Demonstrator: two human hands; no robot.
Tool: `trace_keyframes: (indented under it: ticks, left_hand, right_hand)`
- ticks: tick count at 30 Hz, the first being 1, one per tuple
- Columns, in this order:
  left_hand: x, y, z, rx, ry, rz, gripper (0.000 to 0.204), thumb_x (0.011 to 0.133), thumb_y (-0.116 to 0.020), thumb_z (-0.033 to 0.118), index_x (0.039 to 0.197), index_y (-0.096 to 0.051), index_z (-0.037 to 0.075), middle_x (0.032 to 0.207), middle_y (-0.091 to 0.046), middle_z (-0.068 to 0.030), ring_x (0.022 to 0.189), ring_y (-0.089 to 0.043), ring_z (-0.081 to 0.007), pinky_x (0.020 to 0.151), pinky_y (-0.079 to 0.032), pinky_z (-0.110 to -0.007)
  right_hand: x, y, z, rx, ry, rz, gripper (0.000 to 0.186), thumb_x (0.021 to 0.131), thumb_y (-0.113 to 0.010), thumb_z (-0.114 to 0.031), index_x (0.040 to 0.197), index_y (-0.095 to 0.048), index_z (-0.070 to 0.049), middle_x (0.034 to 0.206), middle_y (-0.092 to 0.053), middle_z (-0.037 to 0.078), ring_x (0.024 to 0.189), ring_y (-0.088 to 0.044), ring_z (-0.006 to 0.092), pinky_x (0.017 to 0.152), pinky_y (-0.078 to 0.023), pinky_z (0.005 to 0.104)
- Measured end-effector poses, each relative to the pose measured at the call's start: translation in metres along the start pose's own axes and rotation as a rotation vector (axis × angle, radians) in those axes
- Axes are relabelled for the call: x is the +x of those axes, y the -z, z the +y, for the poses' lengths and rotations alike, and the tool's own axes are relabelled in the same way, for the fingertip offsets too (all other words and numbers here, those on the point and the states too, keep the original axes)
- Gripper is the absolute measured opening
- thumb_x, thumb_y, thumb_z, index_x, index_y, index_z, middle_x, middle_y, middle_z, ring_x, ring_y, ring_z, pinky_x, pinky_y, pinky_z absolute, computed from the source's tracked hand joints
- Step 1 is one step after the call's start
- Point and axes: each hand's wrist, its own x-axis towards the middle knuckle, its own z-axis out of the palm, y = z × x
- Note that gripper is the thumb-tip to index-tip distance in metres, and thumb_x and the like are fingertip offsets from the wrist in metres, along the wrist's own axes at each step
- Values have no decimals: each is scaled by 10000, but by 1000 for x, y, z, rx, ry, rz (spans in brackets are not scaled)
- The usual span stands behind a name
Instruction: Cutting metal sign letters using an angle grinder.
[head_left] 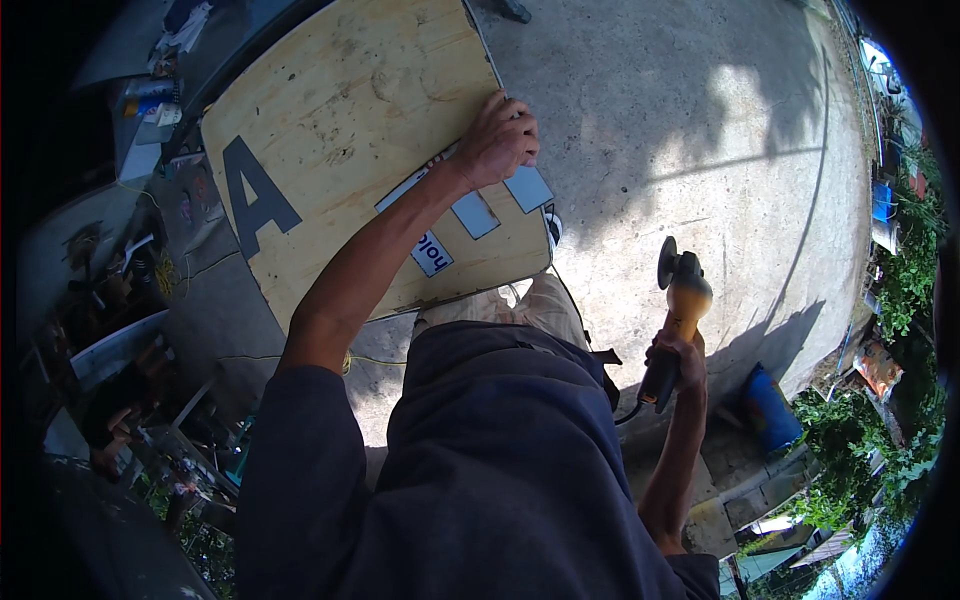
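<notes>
Plywood board (350, 130) gripped at its right edge by left hand (497, 140); right hand (675, 362) wrapped around grinder (678, 300), apparently yellow-bodied. Grey letter (255, 192), grey-blue rectangular stickers (478, 212) on board.

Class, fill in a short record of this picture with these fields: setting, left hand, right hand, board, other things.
setting: outdoors on a sunlit concrete floor
left hand: left hand gripping the right edge of the plywood board
right hand: right hand closed around the handle of an angle grinder, held off to the side, apart from the board
board: pale plywood with a large dark letter and grey rectangular patches
other things: blue container on the ground; cluttered workbench on the left
</notes>
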Motion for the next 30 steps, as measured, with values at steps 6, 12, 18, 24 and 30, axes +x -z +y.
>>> trace_keyframes:
  ticks: [6,12,18,24,30]
  left_hand:
    - [33,5,-2,-197,-6,-475,170,684,-873,210,812,-785,141,868,-683,19,1060,-584,-202,1080,-378,-394]
    - [22,-7,2,-289,-62,-474,216,668,-893,233,812,-783,116,865,-696,14,1031,-590,-209,1060,-406,-410]
    - [49,-30,28,-296,-33,-579,121,809,-818,203,854,-771,101,888,-713,-35,1000,-624,-235,1005,-457,-396]
    - [59,-45,43,-372,57,-696,125,870,-767,195,934,-753,88,874,-668,-108,963,-628,-290,852,-505,-417]
    - [39,-39,57,-416,23,-691,194,852,-783,186,1025,-764,101,983,-684,-110,1061,-628,-289,923,-496,-427]
  right_hand:
    - [-1,0,4,9,1,2,411,778,-750,-164,1078,-528,6,776,-619,107,623,-681,242,584,-606,384]
    - [-6,0,9,27,13,15,391,782,-749,-193,1048,-550,11,779,-624,110,637,-686,244,587,-609,386]
    - [-7,9,17,37,30,20,373,793,-746,-229,1012,-575,20,770,-629,110,649,-691,243,593,-609,386]
    - [-14,12,16,84,2,41,387,770,-741,-165,1053,-550,18,783,-620,110,631,-679,241,587,-606,388]
    - [-9,10,14,59,6,16,401,766,-748,-193,1050,-557,16,780,-625,112,634,-685,244,588,-609,391]
